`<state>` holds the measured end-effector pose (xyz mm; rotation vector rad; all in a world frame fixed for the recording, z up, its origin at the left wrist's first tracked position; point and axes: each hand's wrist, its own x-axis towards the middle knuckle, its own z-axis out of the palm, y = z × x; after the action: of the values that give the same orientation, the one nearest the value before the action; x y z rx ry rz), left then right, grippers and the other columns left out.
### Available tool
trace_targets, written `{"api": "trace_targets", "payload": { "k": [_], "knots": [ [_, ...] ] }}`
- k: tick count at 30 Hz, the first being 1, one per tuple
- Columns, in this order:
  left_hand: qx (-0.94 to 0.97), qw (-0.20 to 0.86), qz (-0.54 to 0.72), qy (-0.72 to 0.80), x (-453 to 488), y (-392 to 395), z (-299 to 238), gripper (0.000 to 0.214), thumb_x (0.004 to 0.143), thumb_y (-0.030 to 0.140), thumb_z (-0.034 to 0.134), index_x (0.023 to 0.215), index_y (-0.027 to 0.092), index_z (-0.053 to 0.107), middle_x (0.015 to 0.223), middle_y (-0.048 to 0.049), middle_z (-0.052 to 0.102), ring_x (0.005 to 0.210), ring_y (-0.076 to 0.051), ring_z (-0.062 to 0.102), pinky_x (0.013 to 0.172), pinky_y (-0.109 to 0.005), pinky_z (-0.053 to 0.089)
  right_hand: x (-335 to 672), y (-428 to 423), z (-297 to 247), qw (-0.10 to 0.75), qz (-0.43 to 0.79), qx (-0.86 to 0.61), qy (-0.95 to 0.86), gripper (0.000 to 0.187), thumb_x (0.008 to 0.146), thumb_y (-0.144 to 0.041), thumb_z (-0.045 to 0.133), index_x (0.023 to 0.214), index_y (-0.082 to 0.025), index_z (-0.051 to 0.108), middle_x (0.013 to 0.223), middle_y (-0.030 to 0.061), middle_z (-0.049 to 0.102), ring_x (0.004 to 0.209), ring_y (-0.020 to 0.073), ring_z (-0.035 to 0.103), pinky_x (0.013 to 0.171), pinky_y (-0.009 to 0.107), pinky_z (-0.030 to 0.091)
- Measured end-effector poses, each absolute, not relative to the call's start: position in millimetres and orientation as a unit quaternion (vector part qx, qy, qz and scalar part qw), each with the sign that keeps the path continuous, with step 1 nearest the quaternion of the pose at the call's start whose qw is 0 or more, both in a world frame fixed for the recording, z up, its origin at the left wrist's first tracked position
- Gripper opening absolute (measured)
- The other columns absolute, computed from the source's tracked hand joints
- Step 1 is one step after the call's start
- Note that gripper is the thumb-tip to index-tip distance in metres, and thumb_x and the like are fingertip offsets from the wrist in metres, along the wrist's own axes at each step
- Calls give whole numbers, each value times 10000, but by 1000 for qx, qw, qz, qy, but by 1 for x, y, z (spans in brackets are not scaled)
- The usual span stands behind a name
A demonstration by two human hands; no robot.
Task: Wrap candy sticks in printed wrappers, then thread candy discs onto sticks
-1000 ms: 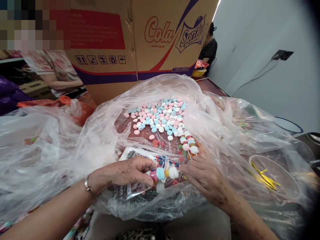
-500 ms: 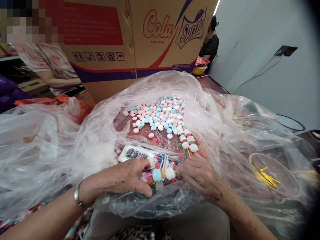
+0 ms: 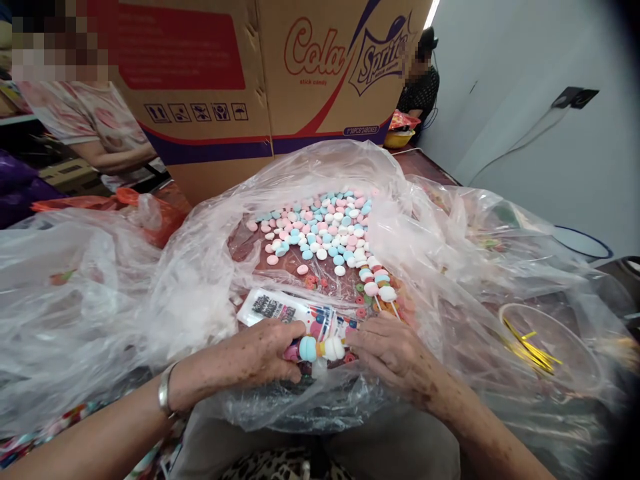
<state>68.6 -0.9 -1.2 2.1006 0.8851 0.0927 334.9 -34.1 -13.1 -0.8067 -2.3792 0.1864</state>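
Note:
Between my two hands lies a candy skewer [image 3: 324, 349] with blue, yellow and white pieces. My left hand [image 3: 245, 353] is closed, thumb and fingers around its left end, where a bit of pink shows. The fingers of my right hand [image 3: 400, 357] pinch the other end, beside the white pieces; the stick itself is mostly hidden. Under the skewer is a stack of printed plastic wrappers [image 3: 275, 305], white with coloured dots. Other candy skewers [image 3: 379, 283] lie side by side just beyond my right hand. Pink, blue and white candies [image 3: 320, 233] are spread loose farther back.
Clear plastic sheeting [image 3: 200, 267] is bunched around the work area. Gold twist ties [image 3: 533, 350] sit in a round clear tub at right. A large cardboard box [image 3: 210, 147] stands behind. One person [image 3: 95, 127] is at back left, another [image 3: 423, 87] at back right.
My left thumb and fingers have closed in around the skewer's left end. The skewer and my right hand have shifted slightly left.

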Motion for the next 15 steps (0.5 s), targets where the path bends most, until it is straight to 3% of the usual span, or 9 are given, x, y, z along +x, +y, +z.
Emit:
{"api": "trace_targets", "payload": {
  "k": [5, 9, 15],
  "knots": [
    [898, 299, 34, 322, 70, -1, -3, 296, 842, 174, 689, 1105, 216, 560, 840, -10, 632, 684, -181, 512, 579, -281, 269, 332, -37, -7, 247, 124, -347, -896, 235, 992, -163, 463, 839, -200, 637, 782, 7, 697, 692, 145, 595, 672, 287, 394],
    [922, 256, 13, 291, 71, 0, -7, 265, 840, 94, 599, 1066, 209, 519, 862, -42, 654, 687, -193, 538, 572, -301, 265, 323, -38, -8, 186, 122, -323, -920, 192, 958, -140, 515, 802, -197, 611, 756, -16, 681, 673, 136, 583, 662, 289, 363],
    [926, 269, 15, 264, 69, 0, -2, 247, 903, 183, 598, 1128, 208, 499, 959, -73, 692, 785, -223, 609, 625, -302, 324, 319, -36, -8, 245, 12, -345, -906, 221, 970, -118, 470, 821, -169, 626, 708, 4, 638, 657, 151, 548, 673, 320, 336]
  ]
}}
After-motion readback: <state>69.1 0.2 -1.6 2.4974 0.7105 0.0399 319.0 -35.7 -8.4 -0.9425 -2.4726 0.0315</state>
